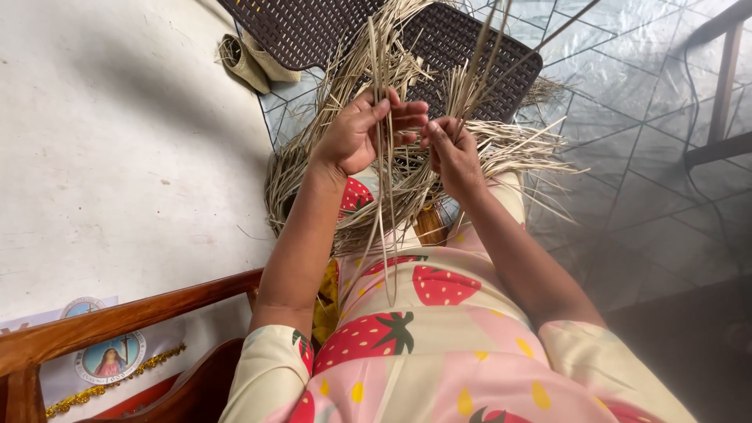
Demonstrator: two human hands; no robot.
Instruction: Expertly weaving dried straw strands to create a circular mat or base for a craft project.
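My left hand (362,133) and my right hand (453,155) are raised close together over my lap, each pinching thin dried straw strips (384,204). The left hand grips long strands that hang down across my strawberry-print clothing (423,329). Short upright strands (475,78) stick up from the pinch of my right hand. A loose heap of the same pale straw (517,149) spreads beneath both hands over my knees and the floor.
Two dark brown woven plastic mats (462,47) lie ahead on the tiled floor (627,117). A small roll of straw (243,61) rests by the white wall (117,141). A wooden chair arm (125,317) is at lower left, and a metal frame (721,102) stands at right.
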